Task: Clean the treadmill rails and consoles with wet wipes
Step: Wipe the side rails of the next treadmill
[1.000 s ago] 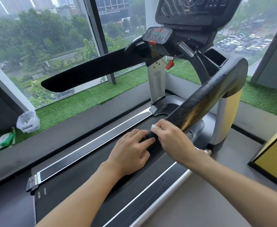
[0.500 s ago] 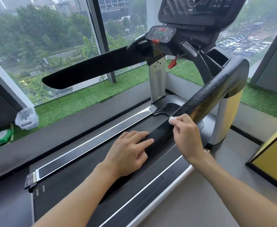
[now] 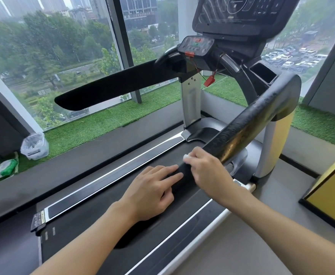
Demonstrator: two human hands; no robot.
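At lower centre, the wet wipe (image 3: 186,156) is gripped by curled fingers of the right hand (image 3: 208,171) and has been drawn back down the right handrail (image 3: 251,124) toward the flat, straight-fingered left hand (image 3: 152,191), so back-and-forth scrubbing is judged unfinished.

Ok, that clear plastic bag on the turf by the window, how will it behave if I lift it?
The clear plastic bag looks thin and crinkled, so it will probably flop and sag when lifted. It stands puffed up, mostly air by the look, so it's likely light. On the turf, a nudge would probably tip it.
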